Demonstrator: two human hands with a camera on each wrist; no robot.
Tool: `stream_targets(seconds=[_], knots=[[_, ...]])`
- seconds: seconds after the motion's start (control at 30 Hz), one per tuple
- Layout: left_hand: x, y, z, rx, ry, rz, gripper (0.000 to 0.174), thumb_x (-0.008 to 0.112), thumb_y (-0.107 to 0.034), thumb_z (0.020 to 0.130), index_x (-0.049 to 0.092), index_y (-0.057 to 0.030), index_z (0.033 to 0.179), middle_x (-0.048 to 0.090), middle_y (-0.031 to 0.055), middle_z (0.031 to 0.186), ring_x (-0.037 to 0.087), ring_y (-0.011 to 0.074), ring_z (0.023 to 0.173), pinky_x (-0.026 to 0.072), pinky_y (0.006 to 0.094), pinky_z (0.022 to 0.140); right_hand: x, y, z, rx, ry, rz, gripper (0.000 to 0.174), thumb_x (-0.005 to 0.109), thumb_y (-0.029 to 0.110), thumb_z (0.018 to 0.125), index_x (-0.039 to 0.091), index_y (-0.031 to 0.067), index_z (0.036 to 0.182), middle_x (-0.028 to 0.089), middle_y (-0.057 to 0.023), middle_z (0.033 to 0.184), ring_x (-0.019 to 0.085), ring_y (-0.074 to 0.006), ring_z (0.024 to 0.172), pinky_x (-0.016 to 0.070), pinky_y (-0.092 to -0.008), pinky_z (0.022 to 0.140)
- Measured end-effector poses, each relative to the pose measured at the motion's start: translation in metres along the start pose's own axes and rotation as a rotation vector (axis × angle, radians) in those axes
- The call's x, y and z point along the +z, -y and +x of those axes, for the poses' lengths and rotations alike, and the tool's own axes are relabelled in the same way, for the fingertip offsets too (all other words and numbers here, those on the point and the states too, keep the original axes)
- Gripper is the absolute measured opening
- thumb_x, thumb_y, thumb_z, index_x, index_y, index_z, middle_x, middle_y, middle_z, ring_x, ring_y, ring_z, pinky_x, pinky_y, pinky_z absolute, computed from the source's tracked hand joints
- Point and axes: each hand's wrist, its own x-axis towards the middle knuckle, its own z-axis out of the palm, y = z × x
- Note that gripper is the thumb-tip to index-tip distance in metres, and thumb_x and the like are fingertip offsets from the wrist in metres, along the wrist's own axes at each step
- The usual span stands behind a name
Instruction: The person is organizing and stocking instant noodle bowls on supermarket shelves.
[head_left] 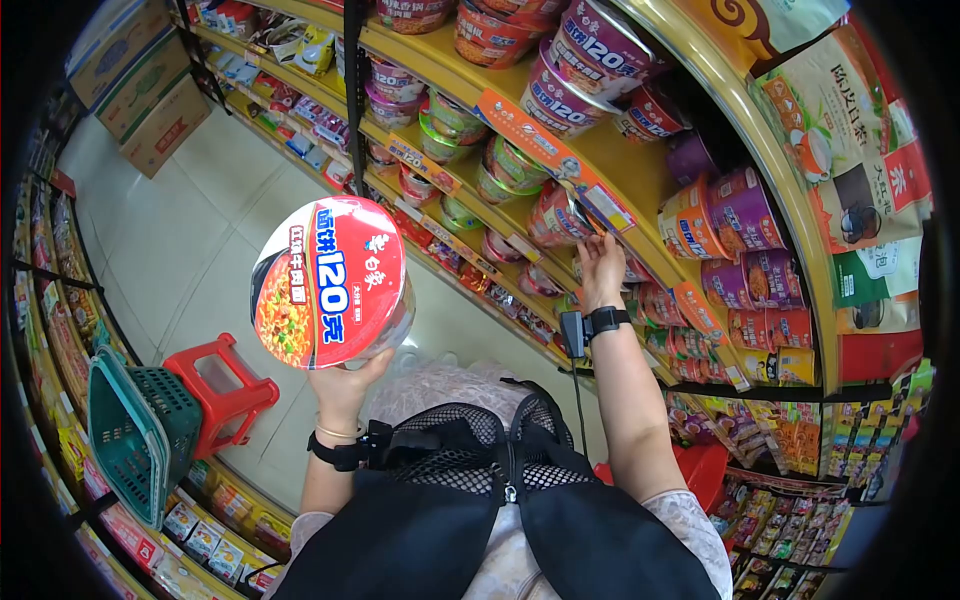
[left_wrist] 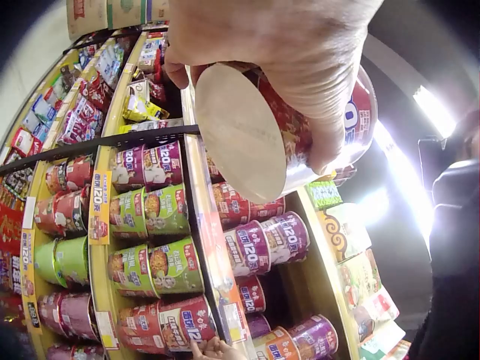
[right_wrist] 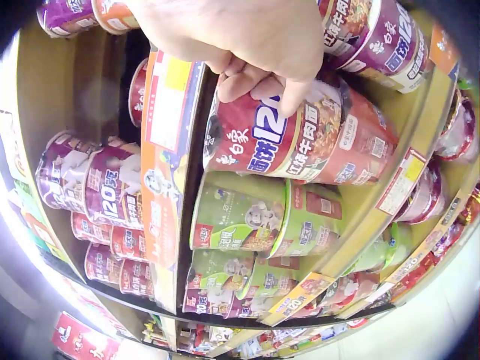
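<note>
My left hand [head_left: 345, 388] grips a large red-and-white instant noodle bucket [head_left: 335, 280] from beneath and the side. Its printed lid faces up in the head view. The left wrist view shows the bucket's pale round base [left_wrist: 241, 133], with the fingers and thumb of the left hand [left_wrist: 289, 56] around the wall. At the shelf, my right hand [head_left: 602, 272] reaches to a red noodle bucket [head_left: 560, 215]. In the right wrist view a fingertip of the right hand [right_wrist: 240, 34] touches this red bucket's wall [right_wrist: 259, 139]; the bucket stands on the shelf beside another like it.
Green noodle buckets [right_wrist: 240, 214] stand alongside the red ones, and purple buckets [head_left: 590, 60] sit on the shelf above. An orange price strip [head_left: 530, 135] lines the shelf edge. On the floor are a red stool [head_left: 225, 385], a green basket [head_left: 150, 430] and cardboard boxes [head_left: 135, 90].
</note>
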Motion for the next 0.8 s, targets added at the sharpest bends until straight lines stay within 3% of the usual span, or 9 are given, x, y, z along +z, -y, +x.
stream_targets(seconds=[0.2,0.37,0.47,0.5,0.53,0.6,0.63,0.7,0.8], knots=[[0.003,-0.004,0.000,0.027,-0.015,0.002,0.060,0.083,-0.009,0.056,0.056,-0.0010,0.109,0.062,0.0073,0.104,0.059,0.0167,0.095,0.0469,0.0318,0.085,0.008,-0.002,0.017,0.021,-0.022,0.046,0.012,0.043,0.014,0.094,0.050,0.0051,0.088,0.051,-0.0032,0.078,0.052,-0.0149,0.077,0.0442,-0.0425,0.089],[0.005,-0.002,0.000,0.026,-0.010,0.033,0.059,0.083,-0.009,0.056,0.057,-0.0011,0.109,0.062,0.0069,0.104,0.059,0.0159,0.094,0.0470,0.0314,0.084,0.013,-0.002,0.026,-0.017,-0.036,0.037,0.012,0.045,0.015,0.094,0.050,0.0056,0.088,0.053,-0.0041,0.078,0.054,-0.0158,0.078,0.0465,-0.0388,0.085],[0.007,-0.004,-0.001,0.027,-0.013,0.030,0.059,0.083,-0.009,0.056,0.057,-0.0011,0.108,0.063,0.0067,0.103,0.060,0.0154,0.093,0.0475,0.0312,0.083,0.003,-0.004,0.013,0.007,0.007,0.028,0.012,0.045,0.017,0.094,0.050,0.0070,0.088,0.055,-0.0037,0.079,0.055,-0.0159,0.080,0.0464,-0.0355,0.084],[0.007,-0.004,-0.003,0.033,-0.033,0.049,0.059,0.083,-0.009,0.056,0.057,-0.0011,0.108,0.063,0.0068,0.102,0.060,0.0154,0.092,0.0477,0.0312,0.083,-0.002,-0.005,0.002,0.043,0.017,0.025,0.013,0.046,0.019,0.094,0.051,0.0076,0.090,0.056,-0.0037,0.079,0.054,-0.0175,0.081,0.0431,-0.0405,0.092],[0.006,-0.003,-0.004,0.040,-0.051,0.068,0.058,0.083,-0.009,0.055,0.058,-0.0010,0.107,0.063,0.0070,0.102,0.060,0.0153,0.092,0.0480,0.0312,0.083,-0.009,-0.006,-0.011,0.096,0.003,-0.008,0.013,0.047,0.021,0.094,0.051,0.0090,0.089,0.057,-0.0032,0.080,0.054,-0.0171,0.081,0.0448,-0.0380,0.086],[0.008,-0.008,-0.003,0.050,-0.053,0.056,0.058,0.083,-0.008,0.055,0.058,-0.0009,0.107,0.063,0.0069,0.102,0.060,0.0153,0.092,0.0482,0.0312,0.082,-0.009,0.006,-0.040,0.152,0.089,-0.138,0.013,0.048,0.021,0.094,0.051,0.0094,0.089,0.057,-0.0032,0.080,0.055,-0.0140,0.079,0.0455,-0.0298,0.076],[0.010,-0.010,-0.002,0.057,-0.053,0.045,0.058,0.083,-0.008,0.055,0.058,-0.0009,0.107,0.063,0.0069,0.102,0.060,0.0152,0.092,0.0484,0.0313,0.082,-0.003,0.019,-0.047,0.149,0.092,-0.137,0.013,0.048,0.021,0.094,0.051,0.0094,0.089,0.057,-0.0032,0.080,0.055,-0.0140,0.079,0.0455,-0.0298,0.076],[0.012,-0.010,-0.001,0.063,-0.055,0.039,0.059,0.083,-0.007,0.055,0.058,-0.0008,0.107,0.063,0.0069,0.102,0.060,0.0153,0.092,0.0483,0.0313,0.082,0.011,0.051,-0.060,0.041,0.357,-0.272,0.013,0.050,0.021,0.093,0.052,0.0092,0.090,0.056,-0.0026,0.080,0.054,-0.0133,0.078,0.0447,-0.0276,0.072],[0.014,-0.007,-0.002,0.061,-0.077,0.028,0.058,0.082,-0.006,0.055,0.057,-0.0006,0.107,0.063,0.0072,0.103,0.060,0.0156,0.093,0.0481,0.0313,0.083,0.048,0.095,-0.040,-0.113,0.411,-0.206,0.010,0.053,0.019,0.091,0.052,0.0085,0.091,0.057,-0.0034,0.083,0.054,-0.0136,0.079,0.0450,-0.0268,0.072]])
